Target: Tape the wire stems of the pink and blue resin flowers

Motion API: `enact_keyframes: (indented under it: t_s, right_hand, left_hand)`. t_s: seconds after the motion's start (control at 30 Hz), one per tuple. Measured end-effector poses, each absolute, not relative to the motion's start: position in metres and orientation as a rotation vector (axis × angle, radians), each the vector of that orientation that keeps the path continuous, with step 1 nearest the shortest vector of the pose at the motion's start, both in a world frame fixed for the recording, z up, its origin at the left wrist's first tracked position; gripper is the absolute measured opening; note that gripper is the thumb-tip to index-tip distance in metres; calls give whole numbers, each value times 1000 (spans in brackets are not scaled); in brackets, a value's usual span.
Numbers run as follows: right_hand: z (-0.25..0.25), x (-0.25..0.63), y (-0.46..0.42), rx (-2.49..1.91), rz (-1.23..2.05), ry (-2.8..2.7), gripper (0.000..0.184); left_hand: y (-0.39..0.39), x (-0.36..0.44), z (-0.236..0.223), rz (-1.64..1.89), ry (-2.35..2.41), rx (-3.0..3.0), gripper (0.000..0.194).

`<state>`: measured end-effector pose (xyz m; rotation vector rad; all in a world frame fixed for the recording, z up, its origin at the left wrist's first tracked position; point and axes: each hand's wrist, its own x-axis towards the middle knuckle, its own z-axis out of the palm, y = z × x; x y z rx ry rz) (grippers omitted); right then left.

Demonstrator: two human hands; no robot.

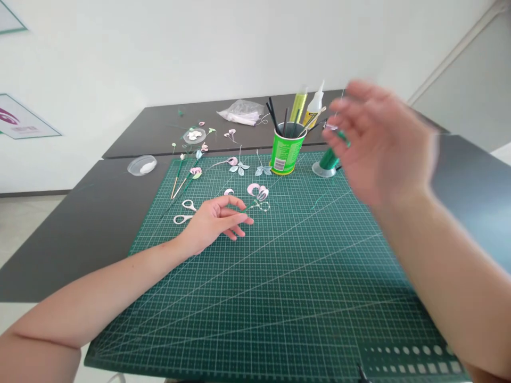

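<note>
My left hand (213, 221), over the cutting mat, pinches the thin green stem (250, 207) of a small craft flower between thumb and fingertips. Pale pink petals (262, 193) and a fine looped wire (263, 206) stick out to the right of the fingers. Raised at the right, nearer the camera, my right hand (383, 141) is smeared by motion, its fingers partly bent. A faint thin line shows by its fingertips; whether they hold it is unclear. Behind this hand stands a spool of green thread (328, 162), partly hidden.
White-handled scissors (183, 218) lie left of my left hand. Beyond are a green can (286, 151) of tools, a glue bottle (314, 103), blue-grey leaves (239, 168), flower sticks (187, 181), a shallow dish (137, 166) and a plastic bag (241, 113). A stencil ruler (411, 359) lies at front right.
</note>
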<state>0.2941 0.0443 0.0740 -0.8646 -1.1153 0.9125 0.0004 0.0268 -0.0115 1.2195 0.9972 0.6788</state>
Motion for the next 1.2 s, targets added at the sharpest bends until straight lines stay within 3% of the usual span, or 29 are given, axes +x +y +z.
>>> enact_keyframes:
  t_s: [0.1,0.2,0.33,0.6,0.8,0.97,1.2]
  right_hand:
    - [23,264,47,-947,1177,-824,21]
    - [-8,242,35,-911,1483,-901,22]
    - [-17,228,16,-898,1767,-842,34]
    - [-18,224,11,-809,2094,-930,33]
    - [-6,222,5,-999,1943,-1260,34]
    - [0,220,-1,-1331,1481,-1705,11]
    - [1,228,-6,-1010,1054,-1974,19]
  left_hand:
    - [27,2,-11,680,983,1200,42]
    - [25,4,-9,680,987,1192,43]
    - [22,6,-8,682,964,1191,44]
    - [20,8,-5,706,962,1188,46]
    - [20,7,-5,712,959,1169,47]
    - [21,7,-5,743,1007,1142,48]
    - [19,5,-2,602,1032,1246,30]
